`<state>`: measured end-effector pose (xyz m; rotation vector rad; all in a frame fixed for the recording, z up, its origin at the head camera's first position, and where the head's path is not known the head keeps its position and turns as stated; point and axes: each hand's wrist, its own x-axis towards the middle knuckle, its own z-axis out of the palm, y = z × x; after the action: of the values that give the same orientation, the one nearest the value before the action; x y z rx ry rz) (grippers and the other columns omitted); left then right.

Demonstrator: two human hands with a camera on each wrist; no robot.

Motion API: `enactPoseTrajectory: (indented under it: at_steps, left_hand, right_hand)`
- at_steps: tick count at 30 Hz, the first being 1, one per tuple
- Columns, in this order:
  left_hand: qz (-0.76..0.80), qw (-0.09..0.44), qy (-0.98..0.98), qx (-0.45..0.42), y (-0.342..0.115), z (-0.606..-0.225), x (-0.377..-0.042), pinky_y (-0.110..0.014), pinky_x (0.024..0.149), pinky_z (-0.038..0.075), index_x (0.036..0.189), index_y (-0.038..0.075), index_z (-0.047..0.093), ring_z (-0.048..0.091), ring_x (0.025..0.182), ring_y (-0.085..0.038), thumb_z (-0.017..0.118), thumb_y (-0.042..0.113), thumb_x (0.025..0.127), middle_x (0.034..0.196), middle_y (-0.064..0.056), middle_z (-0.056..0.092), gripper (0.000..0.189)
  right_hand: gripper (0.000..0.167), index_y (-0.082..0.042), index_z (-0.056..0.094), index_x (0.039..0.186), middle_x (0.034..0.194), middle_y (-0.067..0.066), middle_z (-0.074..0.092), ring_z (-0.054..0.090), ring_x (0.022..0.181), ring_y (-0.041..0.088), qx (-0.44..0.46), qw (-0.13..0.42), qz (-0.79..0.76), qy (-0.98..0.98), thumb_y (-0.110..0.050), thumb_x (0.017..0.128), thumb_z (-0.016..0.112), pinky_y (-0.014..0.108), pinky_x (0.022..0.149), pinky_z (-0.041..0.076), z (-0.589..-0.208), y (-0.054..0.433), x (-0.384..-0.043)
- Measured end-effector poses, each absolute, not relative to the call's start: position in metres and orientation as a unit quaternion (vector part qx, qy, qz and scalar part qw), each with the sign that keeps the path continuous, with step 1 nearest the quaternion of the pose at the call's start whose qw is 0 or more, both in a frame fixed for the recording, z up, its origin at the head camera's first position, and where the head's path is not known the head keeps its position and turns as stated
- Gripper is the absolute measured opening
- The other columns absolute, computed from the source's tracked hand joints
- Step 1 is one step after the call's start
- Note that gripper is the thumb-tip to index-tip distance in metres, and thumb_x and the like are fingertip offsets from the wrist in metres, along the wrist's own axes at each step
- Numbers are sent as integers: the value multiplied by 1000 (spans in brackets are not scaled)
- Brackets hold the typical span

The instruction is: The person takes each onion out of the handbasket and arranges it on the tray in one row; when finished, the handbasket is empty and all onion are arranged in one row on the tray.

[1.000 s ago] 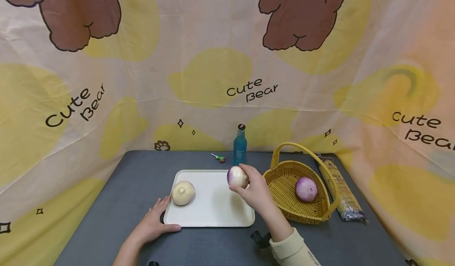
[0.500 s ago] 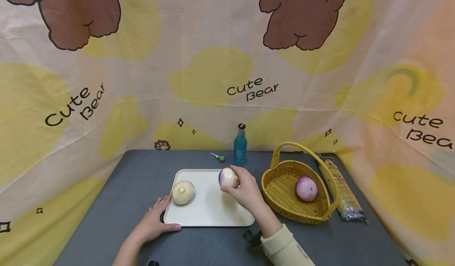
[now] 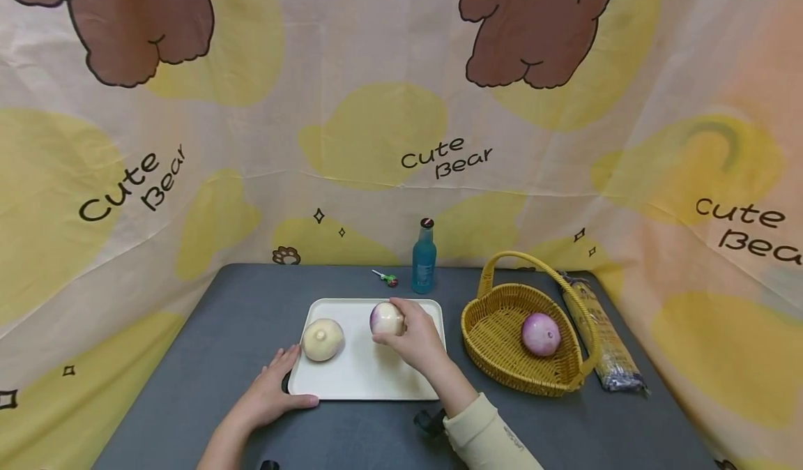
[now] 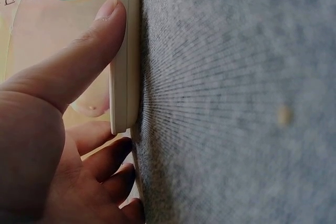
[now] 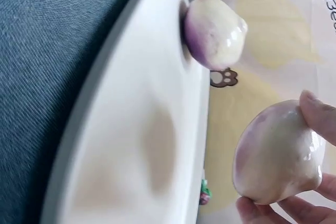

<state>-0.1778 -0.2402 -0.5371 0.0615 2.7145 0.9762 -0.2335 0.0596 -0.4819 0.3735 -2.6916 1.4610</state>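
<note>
In the head view my right hand (image 3: 417,337) holds a glossy white-and-purple turnip (image 3: 385,319) between thumb and fingers, above the white tray (image 3: 364,383). The right wrist view shows this turnip (image 5: 275,156) raised, with a shadow on the tray below. A second turnip (image 3: 323,339) sits at the tray's left end, pale side up; its purple underside shows in the right wrist view. My left hand (image 3: 270,390) rests spread at the tray's near left corner. Its thumb (image 4: 86,56) lies along the front rim, and its fingers are at the left side.
Right of the tray stands a yellow wicker basket (image 3: 489,330) with a tall handle, holding a purple turnip (image 3: 541,334). Beside it lies a long plastic-wrapped packet (image 3: 605,344). A blue bottle (image 3: 424,259) and a lollipop (image 3: 385,279) are behind the tray.
My right hand has carried its turnip leftward and slightly down over the tray, away from the basket. My left hand has stayed at the tray's corner.
</note>
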Motion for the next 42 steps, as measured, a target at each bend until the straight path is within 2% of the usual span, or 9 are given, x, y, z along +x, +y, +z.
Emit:
enactPoseTrajectory:
  at_steps: [13, 19, 28, 42]
  left_hand:
    - [327, 123, 937, 27, -240, -537, -179, -73, 117, 10, 157, -4, 26, 12, 152, -50, 89, 54, 69, 162, -29, 26, 123]
    - [325, 123, 937, 31, -240, -535, -178, -73, 117, 10, 157, -5, 25, 12, 151, -51, 88, 53, 69, 161, -32, 25, 123]
    - [325, 126, 937, 27, -240, -536, -178, -73, 117, 10, 157, -4, 25, 12, 151, -51, 88, 54, 69, 161, -31, 25, 123]
    - [316, 125, 940, 27, -240, -537, -179, -73, 117, 13, 158, -3, 26, 13, 152, -50, 88, 55, 69, 162, -28, 27, 122]
  right_hand:
    - [74, -7, 61, 137, 135, 16, 62, 58, 123, 34, 116, 7, 461, -880, -29, 74, 92, 53, 101, 50, -502, 41, -240]
    - [73, -9, 61, 137, 135, 14, 61, 58, 123, 34, 121, -7, 448, -886, -32, 74, 91, 52, 98, 50, -507, 36, -243]
    - [71, -9, 64, 133, 130, 14, 63, 58, 117, 33, 107, -13, 420, -901, -29, 72, 93, 51, 95, 51, -511, 29, -244]
    - [81, -14, 58, 141, 136, 13, 61, 56, 123, 33, 109, -26, 396, -911, -39, 72, 92, 50, 101, 49, -518, 28, -244]
